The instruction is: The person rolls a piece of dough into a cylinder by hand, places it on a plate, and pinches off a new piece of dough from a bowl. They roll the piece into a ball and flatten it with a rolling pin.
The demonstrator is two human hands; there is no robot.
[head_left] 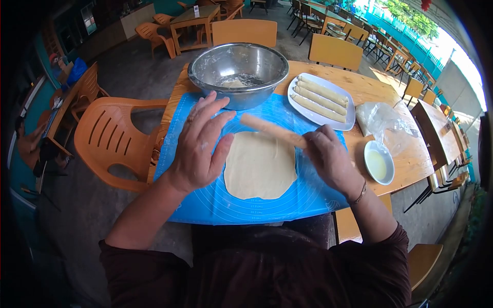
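Note:
A flat, rolled-out sheet of pale dough (pixel 260 167) lies on a blue silicone mat (pixel 215 203). My right hand (pixel 328 159) grips one end of a wooden rolling pin (pixel 272 129), which angles across the far edge of the dough. My left hand (pixel 200 143) hovers open with fingers spread, just left of the dough and lifted off the pin, close to a metal mixing bowl (pixel 238 73) that holds a lump of dough and flour.
A white oblong plate (pixel 347 122) carries several rolled dough sticks. A small white bowl (pixel 379 163) of pale liquid and a clear plastic bag (pixel 382 120) sit at the right of the wooden table (pixel 405 154). An orange plastic chair (pixel 110 138) stands at the left.

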